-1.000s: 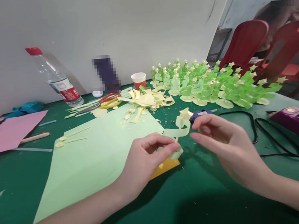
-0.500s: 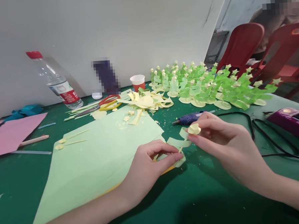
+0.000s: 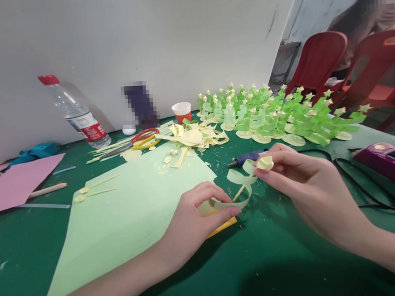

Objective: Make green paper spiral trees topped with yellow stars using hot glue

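Between the thumb and fingers of my right hand (image 3: 298, 182) is a small pale yellow paper star (image 3: 265, 163) at the top of a thin stick. A light green paper strip (image 3: 241, 177) curls loosely around that stick (image 3: 238, 192). My left hand (image 3: 204, 214) pinches the lower part of the strip, left of the stick. Under my left hand lie light green sheets (image 3: 122, 222) and a bit of orange-yellow paper (image 3: 223, 227). Two sticks with round yellow ends (image 3: 80, 198) rest on the sheets.
Many green paper plants with stars (image 3: 268, 113) stand at the back right. Behind my right hand lies a blue glue gun (image 3: 247, 157); a purple device (image 3: 383, 162) is farther right. Paper scraps (image 3: 197, 137), scissors (image 3: 144, 139), a cup (image 3: 182, 113) and a bottle (image 3: 83, 121) line the back.
My right hand has moved slightly right with the star and stick. The strip now forms wider, looser loops, and its lower part stretches between the stick and my left hand.
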`<state>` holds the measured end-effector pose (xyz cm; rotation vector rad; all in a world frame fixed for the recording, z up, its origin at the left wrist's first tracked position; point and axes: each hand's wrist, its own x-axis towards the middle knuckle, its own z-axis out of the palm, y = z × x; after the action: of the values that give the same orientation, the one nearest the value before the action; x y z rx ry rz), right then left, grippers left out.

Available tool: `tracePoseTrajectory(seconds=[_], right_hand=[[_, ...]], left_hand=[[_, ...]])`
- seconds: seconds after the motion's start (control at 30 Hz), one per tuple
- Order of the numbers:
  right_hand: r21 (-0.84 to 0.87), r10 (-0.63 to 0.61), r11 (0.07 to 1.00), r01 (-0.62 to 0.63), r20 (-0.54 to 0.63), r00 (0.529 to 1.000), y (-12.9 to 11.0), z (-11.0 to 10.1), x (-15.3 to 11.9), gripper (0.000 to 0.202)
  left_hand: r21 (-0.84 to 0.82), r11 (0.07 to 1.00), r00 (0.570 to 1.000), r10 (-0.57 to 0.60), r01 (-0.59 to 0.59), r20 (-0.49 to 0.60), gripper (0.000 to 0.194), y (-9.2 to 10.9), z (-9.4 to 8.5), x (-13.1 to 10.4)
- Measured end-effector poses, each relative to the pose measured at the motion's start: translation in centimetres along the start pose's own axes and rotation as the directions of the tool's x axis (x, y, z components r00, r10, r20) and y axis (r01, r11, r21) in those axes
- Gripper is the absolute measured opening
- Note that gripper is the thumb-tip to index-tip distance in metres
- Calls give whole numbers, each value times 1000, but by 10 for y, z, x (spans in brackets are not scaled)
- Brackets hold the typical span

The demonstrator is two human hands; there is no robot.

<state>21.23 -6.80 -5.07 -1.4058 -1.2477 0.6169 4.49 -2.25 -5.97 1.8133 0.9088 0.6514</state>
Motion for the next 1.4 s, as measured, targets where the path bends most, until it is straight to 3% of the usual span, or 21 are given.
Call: tracePoseTrajectory(seconds=[0.17,0.23,0.3,0.37,0.43,0.47,0.6,0.77,0.9,1.0,1.07,1.13,1.2,1.27,1.4], right_hand=[[-43,-2,999,3,16,1000,0,-1,-1,15],[-61,-4,998,5,21,1000,0,0,0,15],[-72,5,997,-3,34,999,-1,2,1,17],[-85,13,996,-9,45,999,-2,5,2,17],[-105,22,994,-15,62,998,-2,7,4,17],[-119,26,993,-17,76,997,-1,7,5,17],[-170,35,985,-16,113,993,3,5,8,22],[-189,17,982,7,124,992,9,1,10,18],[-183,40,983,-14,141,989,16,-1,14,13],[-176,45,984,-18,151,987,20,-4,15,13],[-171,49,985,-24,147,988,20,-5,15,13],[-162,48,987,-23,151,987,19,-6,14,12],[-158,60,987,-35,151,987,15,-6,13,12],[-150,81,987,-60,137,987,12,-5,12,15],[-97,161,984,-150,118,980,4,-2,10,19]], left_hand=[[118,989,985,103,-87,-139,12,4,-13,5],[215,971,968,150,-105,-202,16,1,-28,15],[380,919,945,213,-108,-247,33,-8,-52,33],[591,805,899,298,-55,-321,35,-21,-83,59],[842,540,883,395,0,-254,41,-36,-115,87],[877,481,880,412,8,-234,43,-43,-131,101],[927,370,873,429,63,-230,49,-62,-176,139],[967,204,875,426,155,-230,57,-71,-197,160],[967,188,904,358,174,-232,59,-77,-202,170],[962,214,903,358,170,-239,59,-76,-203,171],[913,379,882,366,150,-297,58,-70,-200,168],[769,624,845,333,135,-418,55,-61,-192,163],[647,747,821,269,151,-503,54,-51,-176,153],[553,819,829,195,156,-524,47,-42,-152,135],[442,895,919,119,64,-375,26,-28,-87,68]])
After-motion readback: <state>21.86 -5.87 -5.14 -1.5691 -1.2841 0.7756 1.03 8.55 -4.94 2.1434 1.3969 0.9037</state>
